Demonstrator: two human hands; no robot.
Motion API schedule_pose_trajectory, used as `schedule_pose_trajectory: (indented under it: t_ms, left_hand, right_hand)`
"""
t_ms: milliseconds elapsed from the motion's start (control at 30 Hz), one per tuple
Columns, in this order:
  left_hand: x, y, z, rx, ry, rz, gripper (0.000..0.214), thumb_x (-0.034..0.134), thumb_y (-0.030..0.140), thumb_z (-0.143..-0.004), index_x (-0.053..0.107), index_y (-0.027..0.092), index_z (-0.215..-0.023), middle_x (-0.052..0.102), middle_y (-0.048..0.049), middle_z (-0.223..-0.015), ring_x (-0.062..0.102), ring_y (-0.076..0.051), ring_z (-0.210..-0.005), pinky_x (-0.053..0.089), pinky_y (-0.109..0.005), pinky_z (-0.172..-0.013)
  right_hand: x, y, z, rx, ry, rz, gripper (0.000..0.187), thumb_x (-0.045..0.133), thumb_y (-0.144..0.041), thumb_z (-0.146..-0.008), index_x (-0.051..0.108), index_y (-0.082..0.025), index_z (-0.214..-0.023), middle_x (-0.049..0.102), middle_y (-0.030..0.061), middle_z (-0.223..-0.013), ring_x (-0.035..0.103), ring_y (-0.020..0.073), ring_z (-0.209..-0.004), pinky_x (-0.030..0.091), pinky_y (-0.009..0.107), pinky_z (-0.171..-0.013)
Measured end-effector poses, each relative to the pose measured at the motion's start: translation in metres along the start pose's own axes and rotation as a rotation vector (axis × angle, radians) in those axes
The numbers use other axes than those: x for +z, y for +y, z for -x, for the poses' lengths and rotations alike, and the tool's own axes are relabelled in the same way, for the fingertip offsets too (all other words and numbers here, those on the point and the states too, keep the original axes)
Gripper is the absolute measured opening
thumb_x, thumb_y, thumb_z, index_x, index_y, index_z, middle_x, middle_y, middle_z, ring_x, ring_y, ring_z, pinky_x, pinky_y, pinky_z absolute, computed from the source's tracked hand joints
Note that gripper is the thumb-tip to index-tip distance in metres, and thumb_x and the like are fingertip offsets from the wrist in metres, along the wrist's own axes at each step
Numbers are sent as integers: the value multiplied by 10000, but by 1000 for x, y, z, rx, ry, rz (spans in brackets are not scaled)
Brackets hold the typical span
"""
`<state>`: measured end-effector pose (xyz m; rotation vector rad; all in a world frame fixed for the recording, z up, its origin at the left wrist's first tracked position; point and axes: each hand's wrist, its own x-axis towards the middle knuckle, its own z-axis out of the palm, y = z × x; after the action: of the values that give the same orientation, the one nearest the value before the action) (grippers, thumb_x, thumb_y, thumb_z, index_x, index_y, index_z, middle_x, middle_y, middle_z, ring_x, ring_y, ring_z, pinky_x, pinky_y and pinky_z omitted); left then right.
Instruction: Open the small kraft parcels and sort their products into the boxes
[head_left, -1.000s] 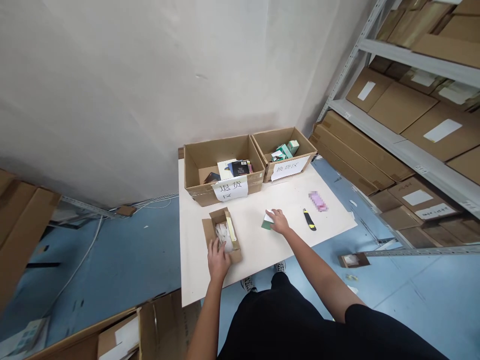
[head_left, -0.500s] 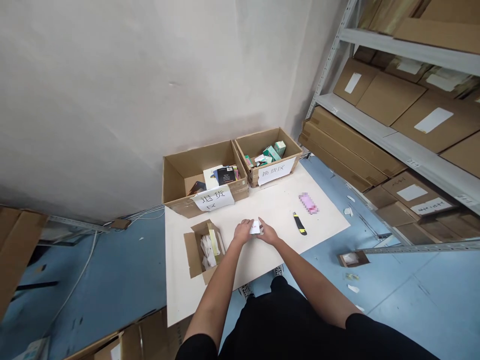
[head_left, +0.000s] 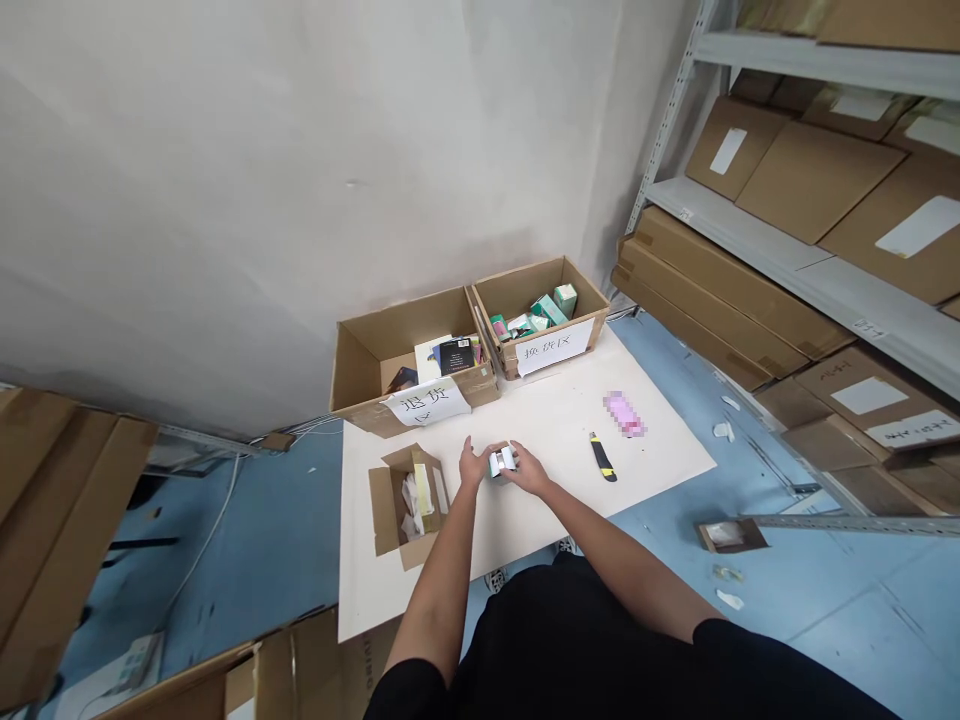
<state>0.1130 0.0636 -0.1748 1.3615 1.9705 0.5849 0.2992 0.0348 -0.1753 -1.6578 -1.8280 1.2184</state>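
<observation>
Between my two hands is a small white-and-green box [head_left: 502, 461], held just over the white tabletop [head_left: 540, 520]. My left hand [head_left: 474, 466] grips its left side, with one finger sticking up and away from it. On the other side, my right hand [head_left: 529, 471] has its fingers curled round the box. To the left stands a small open carton [head_left: 390, 505] with crumpled white paper inside. A black-and-yellow utility knife [head_left: 602, 457] lies to the right of my hands, near a pink item blurred by pixels [head_left: 624, 413].
Two open cardboard boxes stand at the back: the left box [head_left: 360, 408] holds books or booklets, the right box [head_left: 596, 310] several green-and-white small boxes. Both carry handwritten paper labels. A metal shelf [head_left: 780, 245] loaded with cartons rises on the right. Paper scraps lie on the blue floor [head_left: 840, 570].
The small box has been turned in my hands and now shows a green side. My left hand's fingers have spread a little. The view has shifted slightly.
</observation>
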Motion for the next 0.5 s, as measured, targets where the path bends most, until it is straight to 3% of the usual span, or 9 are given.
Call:
schedule_pose_trajectory:
  t_ms: [100,200,333,433,500]
  left_hand:
    - [0,2,8,56,36,-6,476,556,379,-1007,608,215,-1450,561,-134,-1556,529,-270,-1448,439,-422,-1195]
    - [-1,3,12,152,-92,11,338,612,369,-963,755,226,-1234,659,-93,-1451,543,-250,-1427,407,-388,-1221]
    - [0,-2,14,108,-177,62,407,677,297,-862,752,229,-1256,765,-60,-1273,682,-241,-1219,511,-399,-1117]
    - [-2,-8,15,91,-207,122,458,600,237,-855,738,222,-1291,769,-62,-1287,699,-234,-1199,544,-396,-1071]
    - [-5,-13,16,103,-240,162,522,609,205,-814,723,213,-1323,735,-79,-1366,681,-242,-1253,537,-388,-1081]
  right_hand:
    - [0,-9,-5,-1,56,70,753,697,-286,-895,419,-190,-1588,700,130,-1265,708,267,-1075,542,385,-986]
    - [-2,-13,-9,-57,108,79,598,566,-216,-952,475,-216,-1543,709,109,-1253,697,247,-1092,522,380,-1015]
    - [-10,-11,-10,-155,109,72,464,439,-116,-961,653,-252,-1349,729,70,-1214,687,208,-1104,519,337,-1012]
    - [-14,-13,-10,-132,71,149,363,493,-116,-944,751,-237,-1170,738,77,-1208,682,215,-1147,509,323,-1028]
    - [-14,-17,-10,-72,41,216,324,587,-161,-918,758,-232,-1184,718,87,-1280,679,232,-1165,510,324,-1021]
